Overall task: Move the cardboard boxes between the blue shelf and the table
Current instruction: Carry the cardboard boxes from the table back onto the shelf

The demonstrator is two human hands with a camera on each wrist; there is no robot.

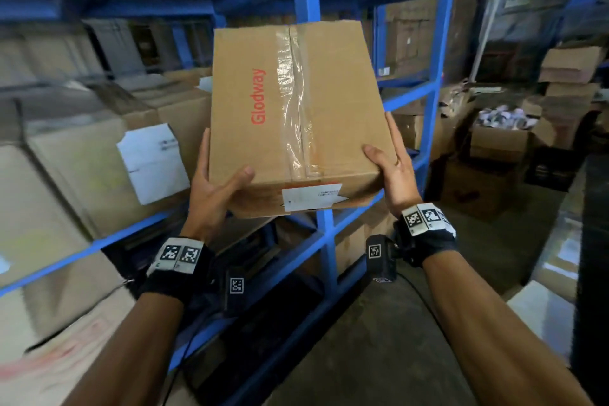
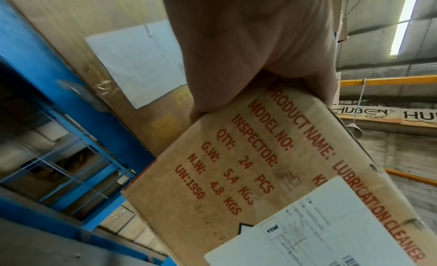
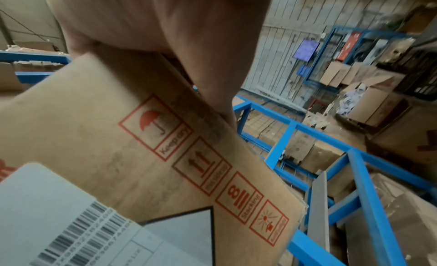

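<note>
Cardboard box (image 1: 293, 115), taped and tilted, hangs in mid-air before the blue shelf (image 1: 324, 231), left hand (image 1: 214, 195) and right hand (image 1: 397, 168) clamping its near corners, so that slack grip could drop it.

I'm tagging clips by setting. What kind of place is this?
Most likely a warehouse or stockroom: blue shelf racks filled with cartons, more boxes piled on the floor, and a taped shipping box being carried.
</note>
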